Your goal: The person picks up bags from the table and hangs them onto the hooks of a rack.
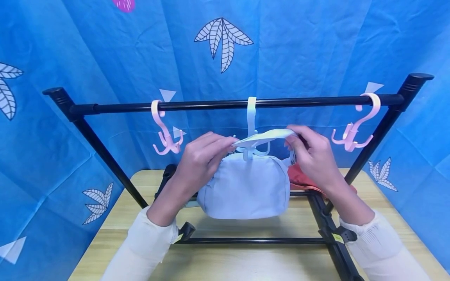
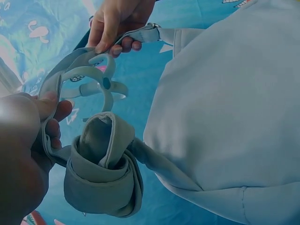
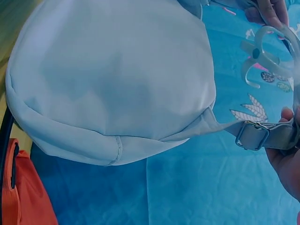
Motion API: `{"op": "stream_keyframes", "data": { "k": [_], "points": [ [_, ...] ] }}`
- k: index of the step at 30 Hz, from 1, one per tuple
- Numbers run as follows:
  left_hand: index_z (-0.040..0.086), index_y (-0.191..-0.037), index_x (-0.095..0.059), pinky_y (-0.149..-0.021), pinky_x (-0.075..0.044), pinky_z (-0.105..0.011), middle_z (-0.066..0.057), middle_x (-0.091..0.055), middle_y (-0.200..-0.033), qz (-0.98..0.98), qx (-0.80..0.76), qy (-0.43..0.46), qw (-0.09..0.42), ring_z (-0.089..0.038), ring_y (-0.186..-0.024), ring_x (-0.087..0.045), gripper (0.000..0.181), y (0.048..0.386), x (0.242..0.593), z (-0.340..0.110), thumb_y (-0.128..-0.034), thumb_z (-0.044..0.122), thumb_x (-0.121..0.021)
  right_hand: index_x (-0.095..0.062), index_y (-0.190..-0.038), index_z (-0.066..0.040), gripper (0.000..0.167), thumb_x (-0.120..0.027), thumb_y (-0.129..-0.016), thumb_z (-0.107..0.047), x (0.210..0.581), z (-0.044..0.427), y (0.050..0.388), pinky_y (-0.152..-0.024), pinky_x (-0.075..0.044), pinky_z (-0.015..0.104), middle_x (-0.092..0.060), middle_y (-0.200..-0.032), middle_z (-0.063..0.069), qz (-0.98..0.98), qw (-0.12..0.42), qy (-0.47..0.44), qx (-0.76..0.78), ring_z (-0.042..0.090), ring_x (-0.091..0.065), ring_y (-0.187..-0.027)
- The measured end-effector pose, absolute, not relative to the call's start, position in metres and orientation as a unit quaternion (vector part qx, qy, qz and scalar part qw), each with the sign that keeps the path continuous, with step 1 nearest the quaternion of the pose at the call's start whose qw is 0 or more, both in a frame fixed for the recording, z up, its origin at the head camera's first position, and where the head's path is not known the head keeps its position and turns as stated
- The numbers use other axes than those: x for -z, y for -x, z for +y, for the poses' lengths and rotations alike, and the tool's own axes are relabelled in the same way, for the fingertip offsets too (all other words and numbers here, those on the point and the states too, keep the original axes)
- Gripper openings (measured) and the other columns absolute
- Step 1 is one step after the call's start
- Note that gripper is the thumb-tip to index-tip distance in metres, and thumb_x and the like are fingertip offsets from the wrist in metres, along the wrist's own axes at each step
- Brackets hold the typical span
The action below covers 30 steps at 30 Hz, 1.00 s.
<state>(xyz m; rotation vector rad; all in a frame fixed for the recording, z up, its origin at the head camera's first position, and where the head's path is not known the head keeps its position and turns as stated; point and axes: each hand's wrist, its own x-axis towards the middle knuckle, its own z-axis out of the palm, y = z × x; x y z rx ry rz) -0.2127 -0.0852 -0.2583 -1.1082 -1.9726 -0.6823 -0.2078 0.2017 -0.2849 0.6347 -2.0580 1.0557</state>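
Observation:
A pale blue-grey bag is held up by its strap below the black rail. My left hand pinches the strap's left part, and my right hand grips its right part. Between them a pale hook hangs from the rail, its prongs at the strap. In the left wrist view a rolled bundle of strap hangs below my left hand. A metal buckle sits on the strap beside my right hand in the right wrist view.
Pink hooks hang on the black rail at left and right. A red fabric item lies behind the bag at the right. The rack's lower bar crosses above the wooden table; a blue patterned cloth stands behind.

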Motion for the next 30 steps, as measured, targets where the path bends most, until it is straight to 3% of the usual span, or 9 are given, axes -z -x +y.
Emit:
{"op": "stream_keyframes", "data": {
  "k": [8,22,30],
  "points": [
    [0.005,-0.12,-0.077,-0.088,-0.064,-0.034,-0.01,-0.08,-0.104,-0.773,0.274,0.434,0.372,-0.021,-0.096,-0.076,0.029,0.216,0.263,-0.084,-0.0916,0.008,-0.077,-0.068,-0.125,-0.004,0.023,-0.063,-0.102,-0.006,0.286,0.201,0.211,-0.077,-0.052,0.006,-0.07,-0.094,0.01,-0.815,0.331,-0.221,-0.422,0.003,-0.062,-0.082],
    [0.004,-0.118,-0.078,-0.085,-0.064,-0.031,-0.01,-0.08,-0.1,-0.774,0.28,0.434,0.367,-0.02,-0.092,-0.076,0.027,0.218,0.271,-0.084,-0.0909,0.006,-0.077,-0.065,-0.129,-0.015,0.026,-0.054,-0.109,-0.027,0.296,0.201,0.213,-0.064,-0.055,0.017,-0.063,-0.092,0.0,-0.84,0.275,-0.191,-0.426,0.014,-0.058,-0.073],
    [0.004,-0.116,-0.078,-0.085,-0.064,-0.031,-0.01,-0.08,-0.099,-0.774,0.29,0.433,0.36,-0.02,-0.091,-0.076,0.025,0.218,0.274,-0.084,-0.092,0.008,-0.076,-0.063,-0.138,-0.021,0.033,-0.051,-0.11,-0.033,0.297,0.202,0.212,-0.064,-0.053,0.021,-0.058,-0.086,0.006,-0.862,0.217,-0.171,-0.425,0.02,-0.056,-0.073]
  ]
}}
